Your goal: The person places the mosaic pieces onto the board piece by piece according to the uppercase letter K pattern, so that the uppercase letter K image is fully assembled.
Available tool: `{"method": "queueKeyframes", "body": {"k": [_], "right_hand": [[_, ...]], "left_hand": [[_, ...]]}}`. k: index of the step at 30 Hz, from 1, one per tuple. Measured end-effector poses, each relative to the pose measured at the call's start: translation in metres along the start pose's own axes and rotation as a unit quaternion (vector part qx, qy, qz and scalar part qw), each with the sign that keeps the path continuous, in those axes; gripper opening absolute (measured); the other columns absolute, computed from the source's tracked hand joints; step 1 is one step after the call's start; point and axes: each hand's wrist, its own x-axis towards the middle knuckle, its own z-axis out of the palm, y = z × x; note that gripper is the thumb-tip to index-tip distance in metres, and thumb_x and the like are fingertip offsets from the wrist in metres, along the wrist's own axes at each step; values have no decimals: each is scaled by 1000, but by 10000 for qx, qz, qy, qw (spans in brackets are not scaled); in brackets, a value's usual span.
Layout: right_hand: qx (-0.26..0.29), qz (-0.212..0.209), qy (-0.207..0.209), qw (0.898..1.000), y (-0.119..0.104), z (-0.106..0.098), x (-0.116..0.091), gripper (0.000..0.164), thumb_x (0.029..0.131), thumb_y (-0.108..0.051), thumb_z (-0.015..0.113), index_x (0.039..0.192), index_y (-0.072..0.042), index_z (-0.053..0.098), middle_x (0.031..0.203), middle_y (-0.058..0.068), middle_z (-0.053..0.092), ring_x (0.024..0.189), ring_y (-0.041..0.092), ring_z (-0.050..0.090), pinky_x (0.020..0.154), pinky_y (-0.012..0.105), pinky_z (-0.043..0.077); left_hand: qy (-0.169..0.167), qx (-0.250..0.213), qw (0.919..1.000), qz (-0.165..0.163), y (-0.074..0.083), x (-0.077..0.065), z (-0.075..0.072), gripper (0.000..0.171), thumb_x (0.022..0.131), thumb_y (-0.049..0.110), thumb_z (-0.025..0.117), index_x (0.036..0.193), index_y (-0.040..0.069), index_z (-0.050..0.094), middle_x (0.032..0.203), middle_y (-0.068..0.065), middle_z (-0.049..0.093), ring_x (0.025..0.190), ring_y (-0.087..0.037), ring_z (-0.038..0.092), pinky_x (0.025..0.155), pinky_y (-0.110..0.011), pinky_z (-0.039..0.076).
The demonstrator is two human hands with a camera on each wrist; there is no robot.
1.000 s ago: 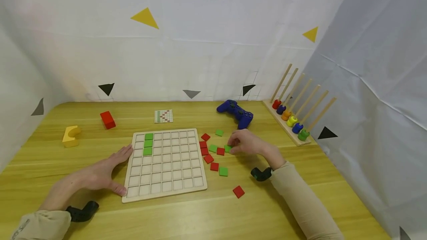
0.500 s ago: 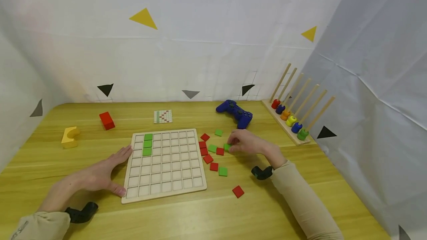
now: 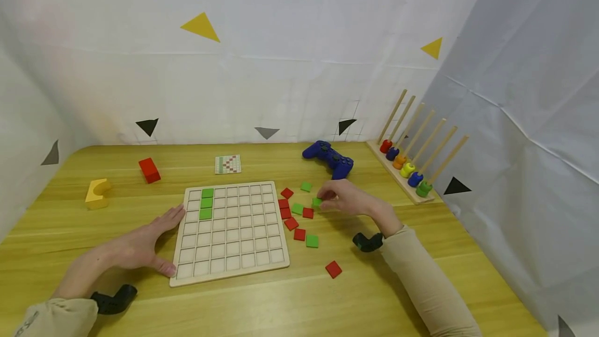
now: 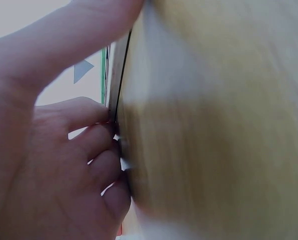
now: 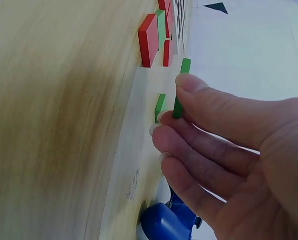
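A pale wooden grid board (image 3: 234, 233) lies on the table, with three green tiles (image 3: 206, 203) in one column near its top left. My left hand (image 3: 135, 243) rests along the board's left edge, thumb and fingers spread; in the left wrist view its thumb and fingertips touch that edge. Between thumb and fingers, my right hand (image 3: 348, 197) pinches a green tile (image 5: 183, 87), tilted on edge and lifted just off the tabletop. Loose red tiles (image 3: 300, 234) and green tiles (image 3: 312, 241) are scattered between the board and my right hand.
Behind the board lies a small pattern card (image 3: 228, 164). A blue game controller (image 3: 329, 159) sits beyond my right hand, with a bead-and-peg rack (image 3: 402, 168) farther right. At the left are a red block (image 3: 150, 170) and a yellow arch block (image 3: 97, 194).
My right hand has lifted the green tile off the table and shifted slightly left with it. The left hand stays at the board's edge.
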Motion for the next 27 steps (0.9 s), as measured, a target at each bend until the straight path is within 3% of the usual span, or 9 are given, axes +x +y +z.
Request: {"method": "queueKeyframes", "body": {"k": [7,16,22,27], "right_hand": [[52,-164,67,9998,-2,0,0,24,94,-11,69,116,-1,67,108,10,70,98,24,66,89,45,57],[-79,-437,256,9987,-10,-3,-2,22,95,-13,68,115,-4,70,103,7,69,92,20,66,81,42,58],[-155,-403,29,9991,-24,-5,9,22,97,-19,66,115,-7,71,105,5,68,93,15,66,82,35,58],[-235,-405,-161,9988,-39,-2,23,25,98,-24,65,116,-7,70,107,3,68,94,14,64,86,37,56]], "left_hand": [[-11,40,10000,-21,0,0,0,129,64,47,89,159,1,14,166,-25,0,146,-58,2,111,-75,8],[-45,-1,10000,-27,2,1,0,131,63,47,89,159,1,13,165,-27,0,146,-59,2,111,-76,8],[-23,6,10000,-12,1,1,0,131,63,47,89,159,1,13,165,-27,0,145,-59,2,111,-76,8],[-19,-3,10000,-27,0,0,0,131,63,47,89,159,1,13,165,-27,0,145,-59,2,111,-75,8]]}}
